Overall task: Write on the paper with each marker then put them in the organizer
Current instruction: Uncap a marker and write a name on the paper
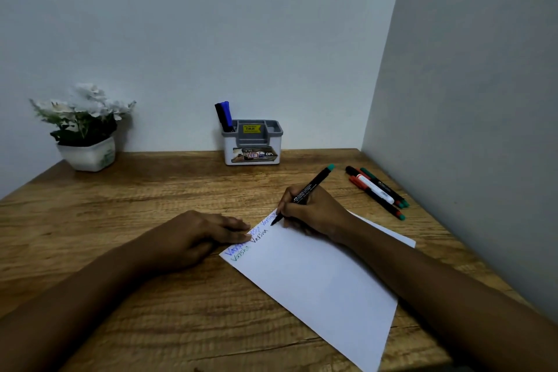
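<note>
While left hand [199, 235] flattens paper [317, 275], right hand [314, 211] pinches marker [305, 193].

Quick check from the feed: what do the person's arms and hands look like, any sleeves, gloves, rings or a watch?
Both forearms are bare as far as the frame shows, with no sleeves in view. The left hand and right hand wear no gloves. No watch, bracelet or ring is visible on either, though the light is dim and some fingers are partly hidden.

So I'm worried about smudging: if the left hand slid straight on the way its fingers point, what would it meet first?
Probably the right hand and its marker tip; the left hand fingertips already rest on the paper edge, over the fresh writing.
</note>
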The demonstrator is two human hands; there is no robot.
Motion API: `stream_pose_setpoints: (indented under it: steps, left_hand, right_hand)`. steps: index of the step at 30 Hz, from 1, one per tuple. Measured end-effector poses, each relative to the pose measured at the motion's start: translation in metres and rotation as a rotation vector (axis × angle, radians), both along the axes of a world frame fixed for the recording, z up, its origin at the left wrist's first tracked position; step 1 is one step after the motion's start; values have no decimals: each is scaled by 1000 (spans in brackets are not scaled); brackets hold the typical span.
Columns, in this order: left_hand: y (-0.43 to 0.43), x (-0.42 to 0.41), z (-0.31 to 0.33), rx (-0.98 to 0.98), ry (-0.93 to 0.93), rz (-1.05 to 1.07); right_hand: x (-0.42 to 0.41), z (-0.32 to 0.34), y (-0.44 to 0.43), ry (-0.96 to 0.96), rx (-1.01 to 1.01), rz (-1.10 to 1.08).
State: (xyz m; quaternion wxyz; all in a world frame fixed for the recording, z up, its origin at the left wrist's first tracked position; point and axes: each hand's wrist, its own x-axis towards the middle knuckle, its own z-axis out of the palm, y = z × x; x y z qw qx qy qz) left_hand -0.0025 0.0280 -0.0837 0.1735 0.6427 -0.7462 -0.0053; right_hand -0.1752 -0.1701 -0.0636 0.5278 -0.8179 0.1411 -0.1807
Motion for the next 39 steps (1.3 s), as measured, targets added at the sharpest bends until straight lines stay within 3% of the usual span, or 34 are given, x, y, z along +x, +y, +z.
stream_pose_setpoints:
  steps: [21,27,39]
  left_hand:
    - [0,-1,1,-1,26,1]
    - [0,-2,2,1,25,-6]
    - [0,-3,4,9,46,6]
  right_hand:
    - [2,-1,4,-8,-55,-36]
    - [1,3,-1,-81,278,15]
    - [5,3,-2,84,138,22]
